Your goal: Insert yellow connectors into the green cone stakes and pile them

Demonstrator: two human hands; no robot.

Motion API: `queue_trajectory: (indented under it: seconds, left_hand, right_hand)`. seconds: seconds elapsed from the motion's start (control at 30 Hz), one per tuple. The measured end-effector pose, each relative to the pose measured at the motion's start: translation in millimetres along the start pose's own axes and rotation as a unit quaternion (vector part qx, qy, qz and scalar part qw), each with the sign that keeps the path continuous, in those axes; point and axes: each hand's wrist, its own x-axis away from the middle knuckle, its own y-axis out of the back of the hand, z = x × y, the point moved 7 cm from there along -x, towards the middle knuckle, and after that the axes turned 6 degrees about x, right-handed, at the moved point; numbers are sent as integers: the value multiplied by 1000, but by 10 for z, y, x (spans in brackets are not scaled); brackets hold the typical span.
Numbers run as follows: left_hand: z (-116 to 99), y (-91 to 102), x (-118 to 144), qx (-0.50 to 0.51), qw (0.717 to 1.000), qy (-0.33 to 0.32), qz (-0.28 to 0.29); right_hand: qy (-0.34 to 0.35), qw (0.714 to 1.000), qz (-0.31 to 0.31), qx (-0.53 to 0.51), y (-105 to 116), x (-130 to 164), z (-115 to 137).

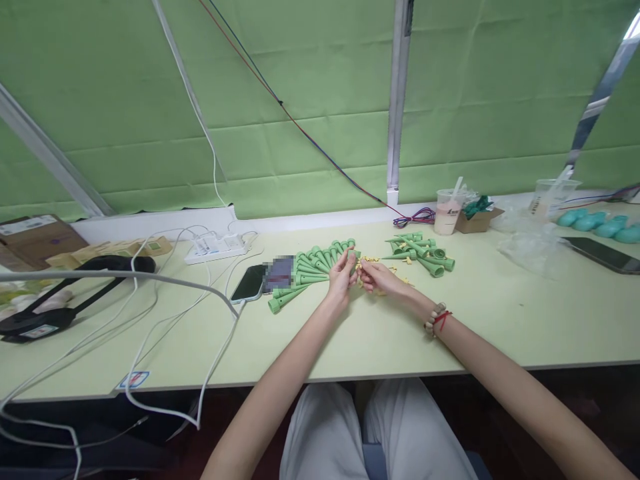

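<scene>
My left hand (342, 279) is closed around a green plastic spike (355, 254), its wide end showing above the fingers. Close beside it, my right hand (376, 277) pinches what looks like a small yellow plastic piece at the fingertips; the fingers partly hide it. Left of my hands, several green cone-shaped spikes (313, 264) lie fanned out side by side. More green spikes (425, 252) form a loose heap to the right. Small yellow pieces (393, 270) are scattered on the table around and behind my right hand.
Two phones (249, 284) (278, 273) lie left of the spikes. White cables run from a power strip (216, 247) across the table (480, 320). At the back right stand a drink cup (447, 217), a small cardboard box (479, 221) and plastic bags (530, 243). Another phone (603, 255) lies far right.
</scene>
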Motion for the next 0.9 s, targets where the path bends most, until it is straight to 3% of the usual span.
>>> queue_trajectory:
  seconds: [0.13,0.33,0.5,0.7,0.9]
  left_hand:
    - [18,-2,2,14,1000,-2,7]
    - [63,43,-9,19,1000,0,-4]
    - [-27,-10,-1,-7,1000,-20,17]
    - [-112,-64,35,-42,998,-36,41]
    - [-45,-33,15,-39,998,-25,30]
  right_hand:
    - [50,994,7,92,46,3,78]
    - [128,950,-83,273,122,73,214]
    - [95,985,-40,136,50,23,152]
    - [50,998,12,28,49,-2,120]
    - [70,993,-24,88,105,-24,88]
